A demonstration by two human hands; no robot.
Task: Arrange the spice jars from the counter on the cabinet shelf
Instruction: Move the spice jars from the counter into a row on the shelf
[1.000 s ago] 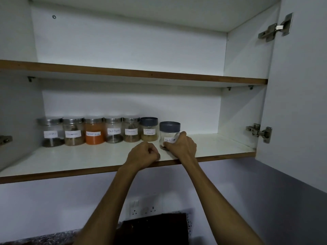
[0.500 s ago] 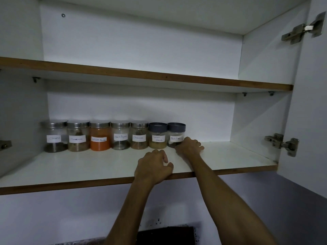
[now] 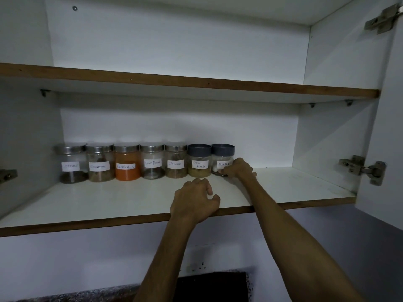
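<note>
Several labelled spice jars stand in a row at the back of the lower cabinet shelf (image 3: 109, 203). From the left: cloves jar (image 3: 70, 163), a brown spice jar (image 3: 100, 163), red chilli powder jar (image 3: 127, 163), black pepper jar (image 3: 152, 162), cinnamon jar (image 3: 176, 161), all with steel lids. Then a garam masala jar (image 3: 199, 160) and a black pepper jar with a grey lid (image 3: 222, 156) at the right end. My right hand (image 3: 238, 168) grips the base of that last jar. My left hand (image 3: 194, 201) rests curled on the shelf's front edge, holding nothing.
An upper shelf (image 3: 196, 80) runs above. The cabinet door (image 3: 392, 149) hangs open at the right with hinges (image 3: 364, 170). White shelf surface stretches right of the jars. Below are a wall and a dark counter strip (image 3: 76, 296).
My right hand pushed the grey-lidded black pepper jar from the shelf front back into the row beside the garam masala jar. My left hand stayed on the shelf edge, its fist loosening.
</note>
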